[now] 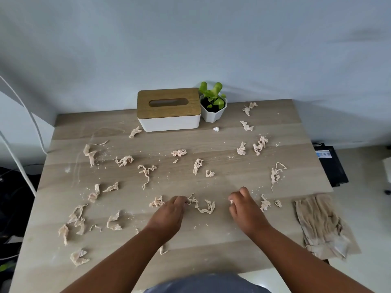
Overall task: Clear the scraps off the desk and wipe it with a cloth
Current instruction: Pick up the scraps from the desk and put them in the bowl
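Note:
Several pale pink crumpled paper scraps lie scattered over the light wooden desk (211,233), with fine white crumbs among them. My left hand (169,214) rests near the desk's front middle, its fingertips pinching the left end of a long curled scrap (203,207). My right hand (243,206) is just to the right, fingers curled around a tiny white bit (231,201). A beige cloth (321,225) lies crumpled at the desk's right front edge, partly hanging off.
A white tissue box with a wooden lid (169,109) and a small potted plant (213,104) stand at the back by the wall. A small white paper ball (216,129) lies in front of the pot. A black device (330,163) sits on the floor to the right.

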`<action>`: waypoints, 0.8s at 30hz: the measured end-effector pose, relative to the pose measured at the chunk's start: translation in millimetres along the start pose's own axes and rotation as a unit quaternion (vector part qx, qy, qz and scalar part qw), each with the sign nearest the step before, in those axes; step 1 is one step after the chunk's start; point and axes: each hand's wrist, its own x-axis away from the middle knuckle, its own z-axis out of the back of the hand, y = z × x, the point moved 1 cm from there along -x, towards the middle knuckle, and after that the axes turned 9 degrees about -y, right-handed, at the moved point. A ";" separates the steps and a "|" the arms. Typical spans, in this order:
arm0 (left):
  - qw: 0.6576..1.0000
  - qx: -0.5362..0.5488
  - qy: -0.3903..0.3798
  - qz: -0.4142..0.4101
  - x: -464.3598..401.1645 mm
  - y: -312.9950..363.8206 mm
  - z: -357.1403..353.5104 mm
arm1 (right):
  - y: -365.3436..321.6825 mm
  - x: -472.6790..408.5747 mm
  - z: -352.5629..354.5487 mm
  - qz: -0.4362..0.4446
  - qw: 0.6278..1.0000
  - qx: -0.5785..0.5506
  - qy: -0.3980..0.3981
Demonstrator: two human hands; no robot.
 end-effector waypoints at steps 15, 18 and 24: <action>0.993 -0.094 -0.001 -0.075 -23.3 19.2 -7.1 | 18.3 41.0 0.0 -0.089 0.993 -0.072 0.028; 0.990 -0.127 -0.015 -0.058 -26.5 21.1 -9.5 | 27.2 50.1 6.5 -0.118 0.989 -0.072 0.053; 0.982 -0.182 -0.022 -0.050 -29.6 28.2 -14.5 | 50.5 59.3 19.4 -0.133 0.986 -0.071 0.072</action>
